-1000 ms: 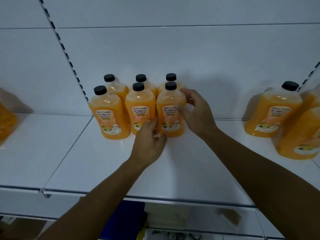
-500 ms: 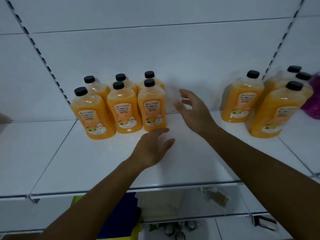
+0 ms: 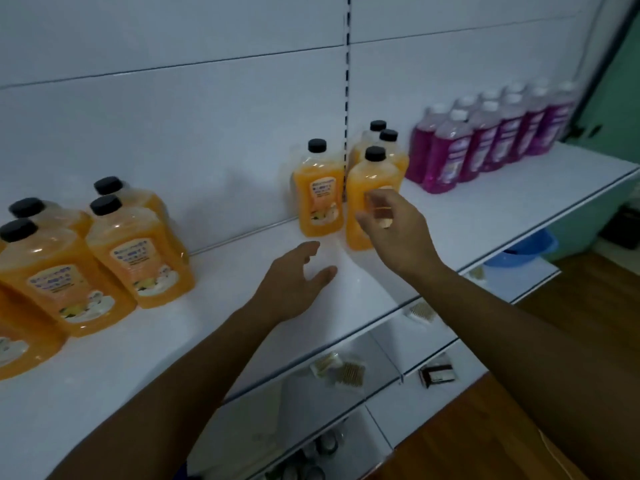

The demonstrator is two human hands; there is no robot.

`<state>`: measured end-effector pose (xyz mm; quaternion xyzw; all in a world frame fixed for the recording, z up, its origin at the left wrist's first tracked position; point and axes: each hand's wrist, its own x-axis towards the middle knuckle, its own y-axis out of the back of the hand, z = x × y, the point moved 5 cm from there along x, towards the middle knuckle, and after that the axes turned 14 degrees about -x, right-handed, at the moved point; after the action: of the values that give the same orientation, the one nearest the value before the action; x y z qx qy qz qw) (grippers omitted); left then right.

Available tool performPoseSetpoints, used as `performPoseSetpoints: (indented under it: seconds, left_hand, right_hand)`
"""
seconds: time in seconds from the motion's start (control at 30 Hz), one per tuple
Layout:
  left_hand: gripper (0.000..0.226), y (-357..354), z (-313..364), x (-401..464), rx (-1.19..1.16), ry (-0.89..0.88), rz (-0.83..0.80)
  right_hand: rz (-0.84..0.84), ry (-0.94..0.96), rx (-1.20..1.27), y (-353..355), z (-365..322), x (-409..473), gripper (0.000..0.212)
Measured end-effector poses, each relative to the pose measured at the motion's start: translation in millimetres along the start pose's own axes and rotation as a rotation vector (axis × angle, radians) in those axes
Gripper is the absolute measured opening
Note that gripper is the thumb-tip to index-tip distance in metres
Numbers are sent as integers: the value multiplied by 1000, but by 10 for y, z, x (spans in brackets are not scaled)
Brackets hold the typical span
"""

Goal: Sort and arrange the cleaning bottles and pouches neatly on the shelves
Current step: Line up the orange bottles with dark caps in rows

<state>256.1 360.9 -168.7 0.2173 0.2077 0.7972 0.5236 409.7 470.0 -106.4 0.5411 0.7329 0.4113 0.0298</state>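
Note:
Several orange bottles with black caps (image 3: 121, 251) stand grouped at the left of the white shelf (image 3: 242, 341). Farther right stands a lone orange bottle (image 3: 320, 192), and beside it a cluster of three more (image 3: 372, 178). My right hand (image 3: 391, 223) reaches toward the front bottle of that cluster, fingers loosely spread, holding nothing. My left hand (image 3: 298, 282) hovers open above the bare shelf between the two groups.
Several purple bottles with white caps (image 3: 485, 140) stand in rows at the shelf's right end. Lower shelves hold small packets (image 3: 349, 372). A blue basin (image 3: 519, 251) sits below at right, over a wooden floor (image 3: 588, 323).
My view has swung right, so the grouped bottles now sit at the left. Both hands have left that group and moved right toward the loose orange bottles.

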Motion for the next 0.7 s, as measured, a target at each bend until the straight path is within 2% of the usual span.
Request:
performPoseSetpoints:
  seconds: [0.17, 0.33, 0.5, 0.7]
  left_hand:
    - [67, -280, 225, 331, -85, 7, 41]
    - [62, -460, 348, 565, -107, 27, 136]
    - [52, -530, 406, 723, -132, 33, 217]
    - [41, -570, 380, 784, -149, 59, 262]
  right_hand:
    - [99, -47, 19, 299, 430, 290, 61]
    - [-67, 61, 82, 262, 605, 629, 70]
    - [-182, 176, 149, 187, 592, 757, 63]
    - [-198, 196, 164, 185, 624, 821, 65]
